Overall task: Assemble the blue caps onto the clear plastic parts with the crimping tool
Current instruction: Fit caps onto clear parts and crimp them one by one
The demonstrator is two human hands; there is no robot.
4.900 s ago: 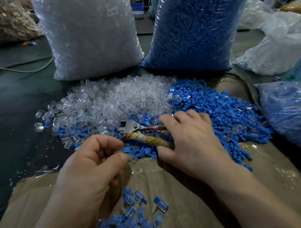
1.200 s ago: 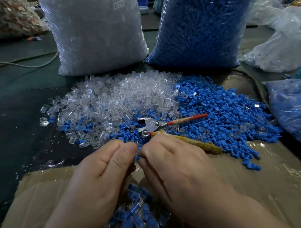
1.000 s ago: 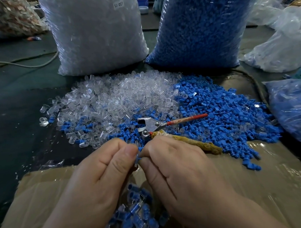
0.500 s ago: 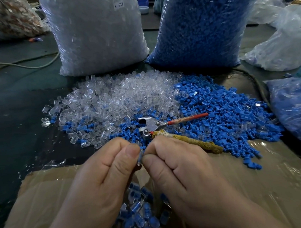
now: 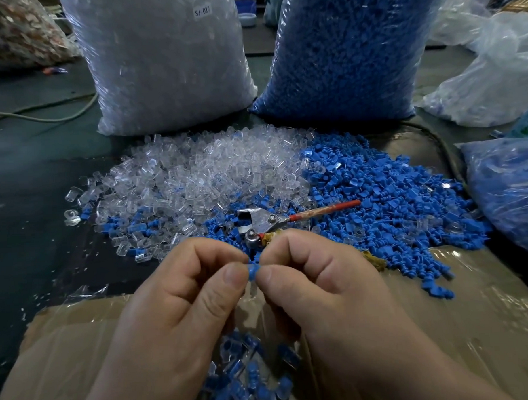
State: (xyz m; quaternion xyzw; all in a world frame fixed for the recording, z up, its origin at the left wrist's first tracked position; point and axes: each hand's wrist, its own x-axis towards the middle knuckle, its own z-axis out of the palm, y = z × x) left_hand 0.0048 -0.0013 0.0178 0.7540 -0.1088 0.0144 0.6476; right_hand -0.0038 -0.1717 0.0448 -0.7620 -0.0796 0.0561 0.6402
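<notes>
My left hand (image 5: 182,295) and my right hand (image 5: 316,284) meet fingertip to fingertip at the centre and pinch one small blue cap (image 5: 252,271) between them; a clear plastic part (image 5: 253,288) hangs just under it. The crimping tool (image 5: 266,222), metal head with a red handle and a yellow-wrapped handle, lies untouched on the parts right behind my fingers. A heap of clear plastic parts (image 5: 196,178) spreads to the left and a heap of blue caps (image 5: 385,195) to the right. Several assembled pieces (image 5: 248,377) lie below my hands.
A tall bag of clear parts (image 5: 162,59) and a tall bag of blue caps (image 5: 347,47) stand behind the heaps. Another blue-filled bag (image 5: 508,191) lies at the right edge. Plastic-covered cardboard (image 5: 470,312) lies under my hands; a cable (image 5: 44,116) runs at the far left.
My right hand let go of the crimping tool, which now lies on the heap. Both hands came together and, over the last second, the blue cap has come into view between my fingertips.
</notes>
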